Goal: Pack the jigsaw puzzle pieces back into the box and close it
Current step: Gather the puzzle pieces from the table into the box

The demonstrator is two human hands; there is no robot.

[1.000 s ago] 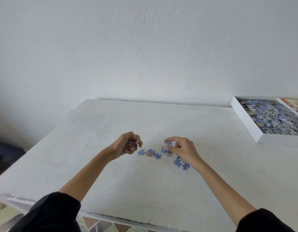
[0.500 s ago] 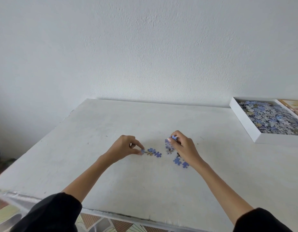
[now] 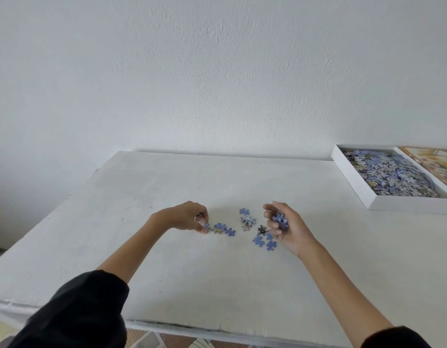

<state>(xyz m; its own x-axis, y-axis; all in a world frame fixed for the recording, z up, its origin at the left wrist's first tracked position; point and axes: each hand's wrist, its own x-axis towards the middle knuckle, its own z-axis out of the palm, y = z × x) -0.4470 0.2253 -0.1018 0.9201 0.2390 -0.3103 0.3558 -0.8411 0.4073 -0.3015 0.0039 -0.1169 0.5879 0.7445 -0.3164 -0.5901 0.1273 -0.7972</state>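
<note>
Several loose blue and brown puzzle pieces lie in the middle of the white table. My left hand pinches a blue piece at the left end of a short row of pieces on the table. My right hand is lifted slightly with curled fingers holding several blue pieces. More pieces lie just below and left of that hand. The white box, filled with pieces, stands open at the right back.
The box lid with a printed picture lies beyond the box at the right edge. A white wall rises behind the table. The table's front edge runs close to my arms, with patterned floor below.
My right hand has lifted off the table to the right with pieces gathered in its fingers. My left hand has lowered onto the left end of the row and pinched a piece.
</note>
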